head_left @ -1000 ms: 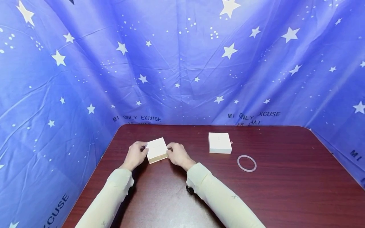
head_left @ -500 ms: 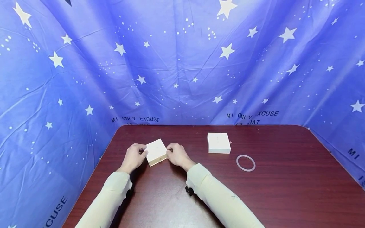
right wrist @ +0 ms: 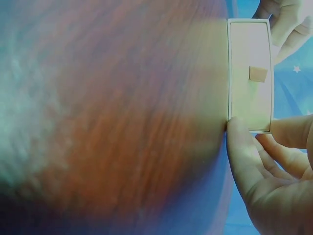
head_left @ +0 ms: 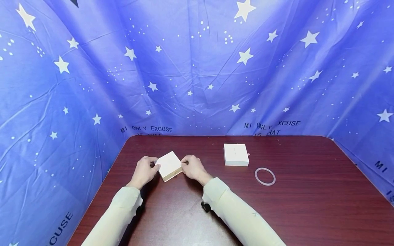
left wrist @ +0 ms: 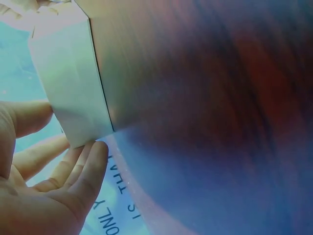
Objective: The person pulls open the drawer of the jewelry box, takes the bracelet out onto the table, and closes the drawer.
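Note:
A small white box [head_left: 169,165] sits at the left of the table, turned at an angle. My left hand [head_left: 143,172] pinches its left end, thumb on one face and fingers round the corner, as the left wrist view shows on the box's plain side [left wrist: 73,83]. At the opposite end, my right hand [head_left: 194,168] grips the box between thumb and fingers. In the right wrist view, the near side is a framed inner panel with a small pale tab [right wrist: 257,74] sticking out, like a drawer box. Whether the underside fully touches the table cannot be told.
A second white box [head_left: 236,154] with a pinkish tab at its right side lies to the right on the dark red wooden table [head_left: 307,191]. In front of it lies a pale pink ring [head_left: 265,176]. A blue star-printed curtain [head_left: 191,61] surrounds the table.
The held box has turned a little counterclockwise and come slightly nearer to me, with both hands still gripping it. The other box and the ring stay where they were.

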{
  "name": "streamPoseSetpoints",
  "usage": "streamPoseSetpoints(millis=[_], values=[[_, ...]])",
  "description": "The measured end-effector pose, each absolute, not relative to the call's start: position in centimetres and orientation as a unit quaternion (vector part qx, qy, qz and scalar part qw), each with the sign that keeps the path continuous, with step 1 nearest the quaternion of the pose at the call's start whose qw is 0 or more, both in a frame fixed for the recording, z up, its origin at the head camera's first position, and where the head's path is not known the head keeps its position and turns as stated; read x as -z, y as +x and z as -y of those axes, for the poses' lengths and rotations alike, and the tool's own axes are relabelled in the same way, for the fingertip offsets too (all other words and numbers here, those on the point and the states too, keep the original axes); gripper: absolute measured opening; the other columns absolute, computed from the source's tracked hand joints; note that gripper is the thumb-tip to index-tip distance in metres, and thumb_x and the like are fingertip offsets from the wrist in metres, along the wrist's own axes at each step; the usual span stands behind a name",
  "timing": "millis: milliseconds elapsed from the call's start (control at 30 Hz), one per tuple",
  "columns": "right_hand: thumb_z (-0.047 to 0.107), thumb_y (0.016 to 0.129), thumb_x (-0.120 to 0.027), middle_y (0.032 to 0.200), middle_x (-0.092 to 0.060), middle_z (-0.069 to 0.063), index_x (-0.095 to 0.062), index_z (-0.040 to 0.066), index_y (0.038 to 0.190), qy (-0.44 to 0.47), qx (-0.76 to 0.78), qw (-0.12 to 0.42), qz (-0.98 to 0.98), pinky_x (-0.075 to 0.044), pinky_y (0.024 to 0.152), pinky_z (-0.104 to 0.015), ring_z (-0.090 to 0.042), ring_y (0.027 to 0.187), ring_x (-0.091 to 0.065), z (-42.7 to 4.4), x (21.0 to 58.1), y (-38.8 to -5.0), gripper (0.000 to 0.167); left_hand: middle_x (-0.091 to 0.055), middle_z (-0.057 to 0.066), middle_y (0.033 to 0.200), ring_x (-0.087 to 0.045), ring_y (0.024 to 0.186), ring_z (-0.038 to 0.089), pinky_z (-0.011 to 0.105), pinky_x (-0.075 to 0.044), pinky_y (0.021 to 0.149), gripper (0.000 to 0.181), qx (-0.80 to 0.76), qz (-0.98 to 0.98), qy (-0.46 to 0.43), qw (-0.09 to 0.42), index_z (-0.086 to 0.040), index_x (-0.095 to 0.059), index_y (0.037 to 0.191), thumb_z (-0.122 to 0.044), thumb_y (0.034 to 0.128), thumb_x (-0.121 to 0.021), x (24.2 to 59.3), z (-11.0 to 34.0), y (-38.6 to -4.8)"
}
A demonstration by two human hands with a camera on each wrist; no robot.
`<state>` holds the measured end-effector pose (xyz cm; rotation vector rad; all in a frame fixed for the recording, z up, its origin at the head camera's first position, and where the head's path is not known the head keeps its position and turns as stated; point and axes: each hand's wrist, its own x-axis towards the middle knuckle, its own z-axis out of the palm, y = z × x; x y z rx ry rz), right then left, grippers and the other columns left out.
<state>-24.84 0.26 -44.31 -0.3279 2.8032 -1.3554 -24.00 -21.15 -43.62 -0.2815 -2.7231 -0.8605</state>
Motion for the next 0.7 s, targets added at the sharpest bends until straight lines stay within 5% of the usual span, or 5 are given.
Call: streamPoseSetpoints(millis=[700], values=[[0.005,0.09,-0.058,0.069,-0.068,-0.007,-0.068,0.004,0.086,-0.064,0.52,0.022,-0.851,-0.053,0.052,-0.023,-0.013,0.056,-0.066,-1.2,44.7,-24.1,0.01,-0.066,0.013,0.093,-0.06,0.093,0.032,0.049,-0.049,0.079,0.025,0.291,0.951,-0.027,0.105,-0.001,-0.071,0.099,-0.015,0.0784,-0.07,43.1,19.7,-23.1]])
